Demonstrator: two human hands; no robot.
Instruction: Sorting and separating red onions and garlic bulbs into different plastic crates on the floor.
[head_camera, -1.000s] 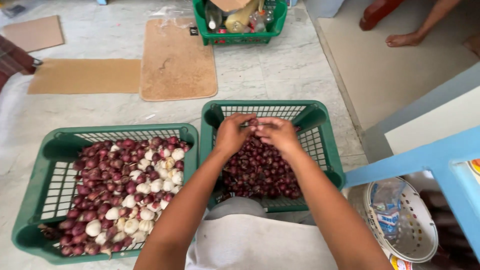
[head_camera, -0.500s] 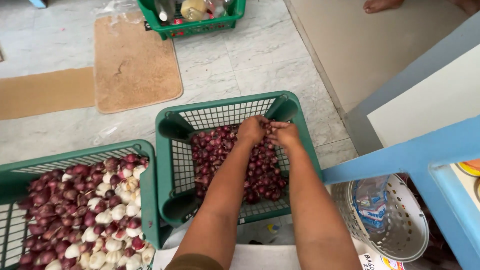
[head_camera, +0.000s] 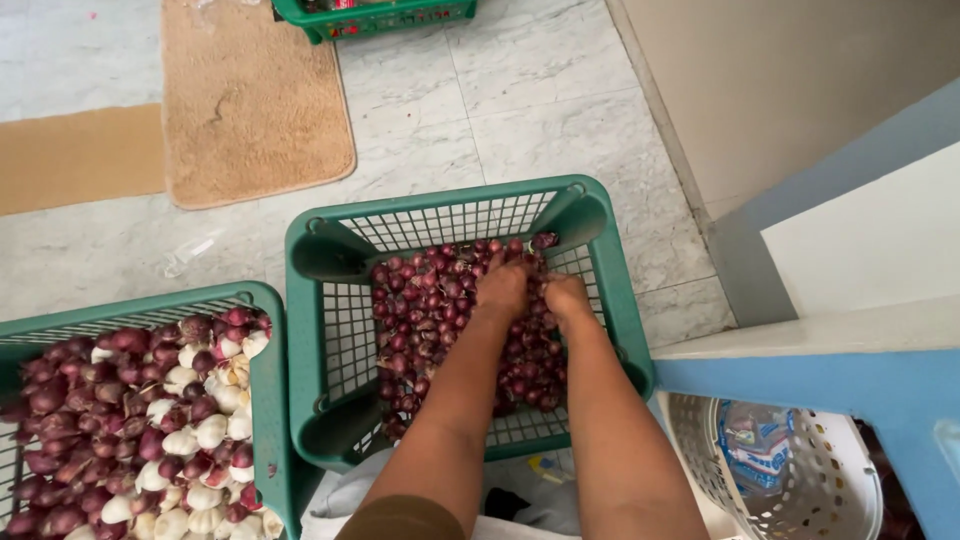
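This looks like a home, likely a kitchen floor or back area where food is prepared by hand. The floor (head_camera: 540, 110) is pale marbled tile, with a beige doormat (head_camera: 250, 100) and a flat brown sheet of cardboard (head_camera: 75, 160) at the far left. 2 green plastic baskets sit on it: the middle basket (head_camera: 320, 300) holds small red shallots, the near left basket (head_camera: 265, 400) shallots mixed with white garlic. A blue-painted frame (head_camera: 800, 375) and a white laundry-style basket (head_camera: 830, 490) stand at the near right, a third green crate (head_camera: 400, 18) far off
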